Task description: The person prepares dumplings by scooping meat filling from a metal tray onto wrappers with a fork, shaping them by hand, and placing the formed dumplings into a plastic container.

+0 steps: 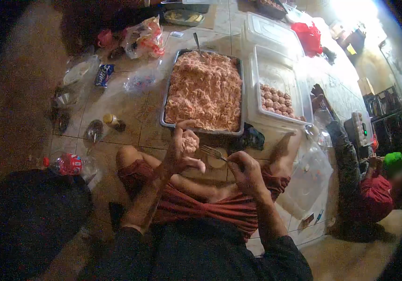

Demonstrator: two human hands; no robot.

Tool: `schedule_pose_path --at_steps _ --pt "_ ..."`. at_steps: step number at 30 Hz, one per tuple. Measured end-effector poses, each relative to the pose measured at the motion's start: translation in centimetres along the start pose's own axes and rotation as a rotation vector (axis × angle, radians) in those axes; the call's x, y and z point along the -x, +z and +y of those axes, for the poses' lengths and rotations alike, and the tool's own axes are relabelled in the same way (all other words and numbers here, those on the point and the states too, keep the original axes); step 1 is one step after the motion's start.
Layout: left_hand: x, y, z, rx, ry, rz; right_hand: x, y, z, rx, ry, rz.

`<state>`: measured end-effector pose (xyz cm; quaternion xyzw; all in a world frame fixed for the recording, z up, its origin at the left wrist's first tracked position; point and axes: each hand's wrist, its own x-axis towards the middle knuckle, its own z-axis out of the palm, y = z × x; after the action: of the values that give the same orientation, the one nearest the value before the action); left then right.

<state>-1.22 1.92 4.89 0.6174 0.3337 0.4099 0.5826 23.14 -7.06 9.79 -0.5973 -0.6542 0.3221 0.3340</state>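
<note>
A small lump of ground meat mixture (190, 144) rests in my left hand (178, 152), whose fingers curl around it with the thumb below. My right hand (247, 172) grips a fork (214, 152) by its handle, tines pointing at the lump. Just beyond my hands lies a large dark-rimmed tray (163, 105) spread with pinkish ground meat (203, 89). Another utensil (196, 41) stands in the meat at its far edge. To the right, a clear plastic container (278, 63) holds rows of round meatballs (276, 99) at its near end.
A plastic bottle with a red label (69, 164) lies at the left. Near it are a small jar (110, 119) and a blue packet (104, 75). Plastic bags (143, 40) lie farther back. Another person in a red shirt (375, 199) sits at the right beside a digital scale (359, 129).
</note>
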Motion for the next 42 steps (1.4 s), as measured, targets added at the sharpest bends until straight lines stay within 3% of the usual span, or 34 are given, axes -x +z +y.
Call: schedule_pose_path --at_steps 2,5,7,8,11,13,17,19,22,24,26,28,30,31,32,33,34,36,38,40,41,42 --pt "-0.1 0.4 -0.1 0.14 -0.048 0.024 0.4 0.7 1.0 -0.08 0.081 -0.016" --pt "-0.2 0.5 -1.6 0.12 0.082 0.028 1.0 1.4 1.1 -0.256 0.082 -0.016" --pt "-0.4 0.8 -1.7 0.112 0.083 0.023 1.1 1.6 0.9 -0.207 -0.111 -0.086" --pt "-0.5 0.8 -2.4 0.113 0.081 0.019 1.1 1.8 1.1 -0.207 -0.107 -0.083" --pt "-0.9 0.8 -4.0 0.062 0.311 -0.047 1.0 2.5 2.4 -0.058 -0.225 -0.049" --pt "-0.8 1.2 -3.2 0.123 0.26 -0.013 1.2 2.7 2.7 -0.284 -0.028 -0.016" --pt "-0.3 0.9 -1.6 0.219 0.177 0.007 1.4 2.0 2.2 -0.303 -0.015 0.019" --pt "-0.1 0.3 -1.1 -0.096 0.044 -0.021 1.4 1.1 0.8 -0.27 -0.007 0.047" --pt "0.6 0.2 -0.2 -0.021 -0.123 -0.014 1.4 0.2 -0.9 -0.313 0.109 0.063" --pt "0.5 0.4 -0.4 0.065 -0.092 -0.005 1.2 0.2 -1.7 -0.257 0.06 0.097" --pt "0.4 0.4 0.0 -0.263 -0.119 -0.049 0.8 0.2 -1.9 -0.197 0.005 0.134" --pt "0.1 0.9 0.4 -0.311 -0.003 -0.049 0.7 0.4 -2.0 -0.04 -0.186 0.154" --pt "-0.2 1.3 0.2 -0.357 0.114 -0.051 0.7 1.2 -2.8 0.015 -0.204 0.111" --pt "-0.2 1.4 -0.1 -0.376 0.042 -0.046 0.8 1.4 -3.2 0.067 -0.223 0.066" --pt "-0.3 1.4 -0.4 -0.397 -0.03 -0.039 1.0 1.1 -3.5 0.068 -0.225 0.064" --pt "-0.4 1.3 0.4 -0.383 0.112 -0.024 1.1 0.7 -4.0 0.052 -0.172 0.122" --pt "-0.2 1.2 -0.4 -0.383 0.111 -0.018 1.1 0.5 -4.2 0.035 -0.116 0.176" --pt "0.5 1.1 -1.6 0.043 -0.062 -0.139 1.1 0.5 -4.1 0.06 -0.153 0.151" --pt "0.4 0.7 -1.0 -0.102 0.02 -0.177 1.6 0.8 -3.8 0.09 -0.185 0.134" --pt "-0.4 1.1 -0.6 -0.363 0.133 -0.07 1.0 1.0 -4.3 0.022 -0.114 0.075" --pt "0.2 1.2 -0.3 -0.132 -0.04 -0.043 1.1 0.2 -4.9 0.047 -0.106 0.12" --pt "0.3 1.0 0.2 -0.13 -0.045 -0.041 1.1 0.2 -4.8 0.045 -0.103 0.116"
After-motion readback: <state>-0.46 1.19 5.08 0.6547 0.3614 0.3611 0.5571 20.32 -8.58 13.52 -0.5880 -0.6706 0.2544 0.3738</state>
